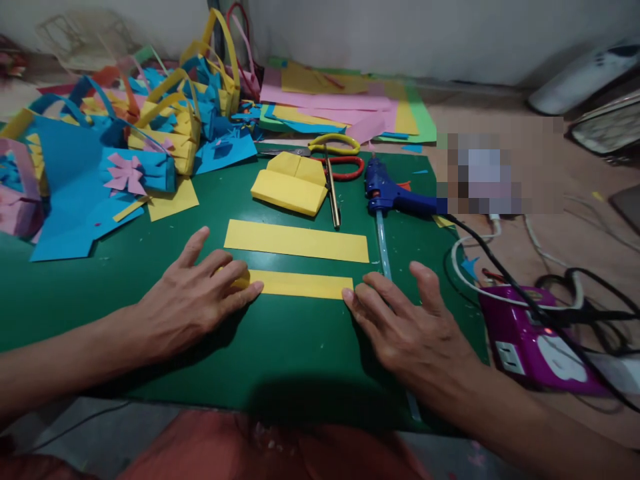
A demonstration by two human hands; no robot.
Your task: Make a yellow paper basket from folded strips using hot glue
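A folded yellow paper strip (305, 283) lies across the green board in front of me. My left hand (207, 280) pinches its left end, with the thumb on the strip and the fingers curled over it. At the other end, the fingertips of my right hand (395, 313) press together on the corner. Just beyond lies a flat, wider yellow strip (297, 241), touched by neither hand. Farther back sits a folded yellow paper piece (290, 183). Beside it are a gold pen (333, 193) and scissors (345, 168) with yellow and red handles.
A blue glue gun (395, 190) with a long glue stick rests at the right. Its black cord runs toward a purple power box (540, 347). Several paper baskets (165, 140) crowd the back left. Coloured paper sheets (350, 100) are stacked behind the green board (200, 373).
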